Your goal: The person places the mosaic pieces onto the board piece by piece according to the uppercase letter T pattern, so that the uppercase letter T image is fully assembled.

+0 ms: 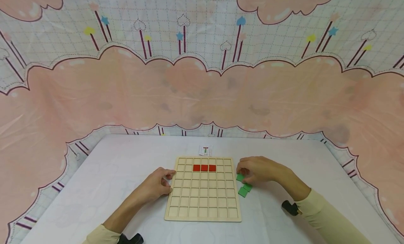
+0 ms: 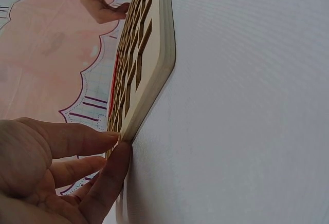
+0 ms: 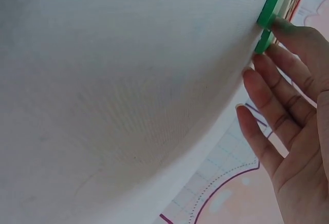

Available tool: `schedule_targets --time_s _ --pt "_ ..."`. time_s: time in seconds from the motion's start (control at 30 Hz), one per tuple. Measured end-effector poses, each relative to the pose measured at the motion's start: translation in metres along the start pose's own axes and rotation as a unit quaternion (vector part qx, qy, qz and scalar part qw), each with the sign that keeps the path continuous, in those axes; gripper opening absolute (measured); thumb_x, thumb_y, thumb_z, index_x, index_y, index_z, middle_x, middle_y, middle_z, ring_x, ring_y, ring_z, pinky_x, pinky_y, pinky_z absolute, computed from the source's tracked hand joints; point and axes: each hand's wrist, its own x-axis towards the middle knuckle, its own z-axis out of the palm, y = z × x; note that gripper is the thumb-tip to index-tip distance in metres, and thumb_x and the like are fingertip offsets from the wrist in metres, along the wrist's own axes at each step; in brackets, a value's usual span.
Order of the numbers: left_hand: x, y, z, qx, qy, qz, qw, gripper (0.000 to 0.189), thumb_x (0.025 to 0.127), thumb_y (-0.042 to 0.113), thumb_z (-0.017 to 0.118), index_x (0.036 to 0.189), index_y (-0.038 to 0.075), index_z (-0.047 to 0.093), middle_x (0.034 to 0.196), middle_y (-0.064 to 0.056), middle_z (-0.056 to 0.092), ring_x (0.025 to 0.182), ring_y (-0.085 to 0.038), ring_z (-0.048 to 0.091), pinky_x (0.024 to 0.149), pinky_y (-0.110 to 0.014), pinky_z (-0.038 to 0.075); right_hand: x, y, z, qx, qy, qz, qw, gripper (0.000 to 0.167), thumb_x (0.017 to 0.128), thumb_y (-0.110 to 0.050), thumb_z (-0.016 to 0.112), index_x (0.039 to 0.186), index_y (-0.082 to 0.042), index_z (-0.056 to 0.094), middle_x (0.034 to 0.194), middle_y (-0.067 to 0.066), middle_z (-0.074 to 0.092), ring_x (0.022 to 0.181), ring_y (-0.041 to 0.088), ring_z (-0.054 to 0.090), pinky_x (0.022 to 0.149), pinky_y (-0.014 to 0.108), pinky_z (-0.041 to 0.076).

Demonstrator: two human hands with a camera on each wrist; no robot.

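A light wooden grid board (image 1: 202,218) lies on the table, with three red tiles (image 1: 204,168) side by side in its second row from the far edge. My left hand (image 1: 156,184) touches the board's left edge, its index finger and thumb spread along that side. In the left wrist view, the fingertips (image 2: 116,137) meet right at the board's rim. Just beyond the board's right edge, my right hand (image 1: 259,169) pinches a green tile (image 3: 263,42) between thumb and index finger, low at the table. Nearer me lie other green tiles (image 1: 243,192), partly overlapping.
A small printed card (image 1: 206,150) with a red and green grid pattern lies beyond the board's far edge. The white table (image 1: 132,149) backs onto a pink and white patterned cloth (image 1: 202,96). Dark wrist devices (image 1: 289,208) sit near both sleeves.
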Motion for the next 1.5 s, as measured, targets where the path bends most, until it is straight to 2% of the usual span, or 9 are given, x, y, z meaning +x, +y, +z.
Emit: schedule_targets --time_s 0.57,0.83,1.03,1.5 --pt "-0.002 0.003 -0.001 -0.007 -0.003 0.009 0.9999 0.061 0.078 -0.013 0.074 0.136 -0.008 0.058 0.108 -0.01 0.054 0.081 -0.017 0.053 0.06 -0.025 0.047 0.002 -0.002 -0.002 -0.005 -0.011 0.015 0.9998 0.016 0.086 -0.029 0.079 0.098 -0.027 0.069 0.087 -0.014 0.055 0.082 0.004 0.052 0.073 0.026 0.045" --pt "-0.002 0.003 -0.001 -0.003 -0.003 0.008 1.0 0.061 0.078 -0.013 0.075 0.136 -0.007 0.058 0.108 -0.009 0.054 0.082 -0.017 0.054 0.06 -0.025 0.047 0.002 -0.002 -0.003 -0.003 -0.008 0.024 0.9997 0.016 0.086 -0.031 0.08 0.098 -0.027 0.07 0.088 -0.015 0.057 0.082 0.004 0.053 0.074 0.026 0.047" --pt "-0.001 0.002 0.0 -0.005 0.002 -0.006 1.0 0.061 0.078 -0.014 0.073 0.136 -0.006 0.059 0.108 -0.008 0.054 0.082 -0.017 0.054 0.061 -0.024 0.047 0.004 -0.005 -0.008 0.002 -0.005 0.025 0.9997 0.017 0.085 -0.033 0.08 0.097 -0.026 0.069 0.086 -0.014 0.058 0.081 0.005 0.054 0.072 0.025 0.047" --pt "-0.001 0.001 0.0 -0.012 0.001 -0.009 0.9999 0.06 0.079 -0.014 0.074 0.136 -0.005 0.059 0.108 -0.009 0.054 0.082 -0.017 0.054 0.061 -0.025 0.048 0.015 -0.012 -0.016 0.006 0.0 -0.015 0.9999 0.015 0.086 -0.029 0.079 0.097 -0.026 0.069 0.086 -0.014 0.061 0.081 0.006 0.057 0.071 0.024 0.048"
